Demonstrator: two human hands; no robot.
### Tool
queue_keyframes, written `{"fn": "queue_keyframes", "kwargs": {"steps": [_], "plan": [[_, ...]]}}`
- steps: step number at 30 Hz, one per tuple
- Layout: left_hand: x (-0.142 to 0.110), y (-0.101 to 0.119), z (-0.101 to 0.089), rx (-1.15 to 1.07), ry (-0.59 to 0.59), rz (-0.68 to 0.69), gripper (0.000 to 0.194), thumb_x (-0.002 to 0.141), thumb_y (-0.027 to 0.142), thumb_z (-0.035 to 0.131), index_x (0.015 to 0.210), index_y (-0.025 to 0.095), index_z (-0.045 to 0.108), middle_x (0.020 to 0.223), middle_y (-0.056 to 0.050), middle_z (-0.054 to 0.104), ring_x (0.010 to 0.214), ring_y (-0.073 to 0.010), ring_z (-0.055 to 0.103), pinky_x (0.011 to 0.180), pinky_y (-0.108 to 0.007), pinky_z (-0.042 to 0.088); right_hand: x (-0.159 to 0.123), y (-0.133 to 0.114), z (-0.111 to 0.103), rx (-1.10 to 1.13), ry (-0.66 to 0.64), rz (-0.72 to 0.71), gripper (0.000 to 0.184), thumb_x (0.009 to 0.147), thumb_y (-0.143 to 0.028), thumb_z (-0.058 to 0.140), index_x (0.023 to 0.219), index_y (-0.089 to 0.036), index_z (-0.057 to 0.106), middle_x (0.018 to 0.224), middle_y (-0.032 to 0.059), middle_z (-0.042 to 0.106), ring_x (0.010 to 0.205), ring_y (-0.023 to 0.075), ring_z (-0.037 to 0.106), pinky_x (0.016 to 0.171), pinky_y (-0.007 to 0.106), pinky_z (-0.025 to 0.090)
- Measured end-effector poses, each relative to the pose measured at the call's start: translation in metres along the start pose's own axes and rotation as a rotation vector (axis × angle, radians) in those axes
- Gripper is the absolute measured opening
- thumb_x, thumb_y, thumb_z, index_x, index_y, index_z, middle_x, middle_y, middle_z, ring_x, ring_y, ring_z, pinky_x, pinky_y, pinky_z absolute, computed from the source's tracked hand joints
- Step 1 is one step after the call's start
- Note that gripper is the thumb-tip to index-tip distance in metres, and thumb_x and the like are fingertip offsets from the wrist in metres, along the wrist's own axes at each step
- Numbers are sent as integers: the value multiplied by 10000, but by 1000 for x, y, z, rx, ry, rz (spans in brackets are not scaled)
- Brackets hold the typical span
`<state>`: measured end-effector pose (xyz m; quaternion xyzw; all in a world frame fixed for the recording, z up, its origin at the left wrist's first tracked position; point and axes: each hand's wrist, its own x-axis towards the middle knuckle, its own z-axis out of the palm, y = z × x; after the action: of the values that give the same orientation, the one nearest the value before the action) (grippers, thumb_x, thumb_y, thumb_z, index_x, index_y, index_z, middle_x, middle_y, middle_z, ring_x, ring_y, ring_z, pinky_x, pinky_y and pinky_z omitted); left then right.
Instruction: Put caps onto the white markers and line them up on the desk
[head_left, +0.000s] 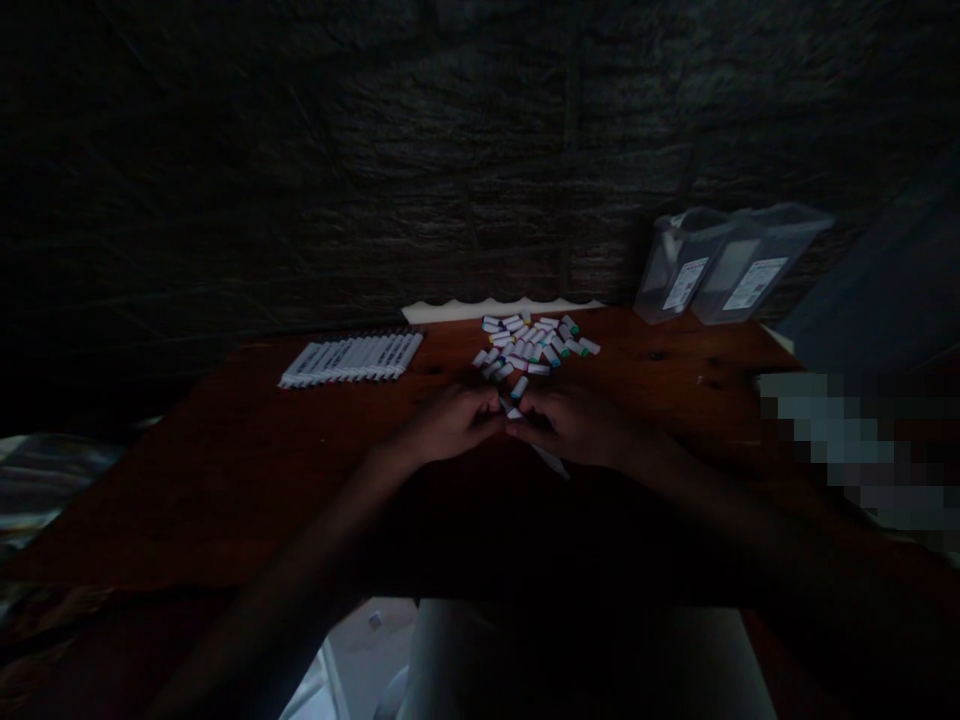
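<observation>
In the dim head view, my left hand (456, 420) and my right hand (576, 425) meet over the near middle of the table. Between their fingertips is a white marker (553, 461), slanting down to the right beneath my right hand. My right fingers are closed around its body, and my left fingers pinch its upper end. Darkness hides whether a cap sits on that end. Just beyond my fingers lies a loose pile of short white marker caps (517, 350) with coloured ends. One cap (520, 387) rests nearest my hands.
A row of white markers (356, 358) lies side by side at the left on the wooden table (225, 480). Two clear plastic bins (682, 275) with labels stand at the back right. A white wavy-edged strip (495, 308) runs along the dark textured wall (450, 180).
</observation>
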<state>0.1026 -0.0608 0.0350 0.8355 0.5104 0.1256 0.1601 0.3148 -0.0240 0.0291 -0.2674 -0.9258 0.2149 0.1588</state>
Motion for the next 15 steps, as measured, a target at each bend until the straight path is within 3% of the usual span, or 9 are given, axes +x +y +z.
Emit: {"fn": "queue_keyframes", "kwargs": {"steps": [15], "plan": [[0,4,-1,30,9,0,116,871,268,553,830,171,602,723,-4,594,644,-126,513,583,-254,351,-1,0,0,-56,8,-14,263,931,-393,541,889,-148,627,882,72,640,784,160,545,701,280,361]]}}
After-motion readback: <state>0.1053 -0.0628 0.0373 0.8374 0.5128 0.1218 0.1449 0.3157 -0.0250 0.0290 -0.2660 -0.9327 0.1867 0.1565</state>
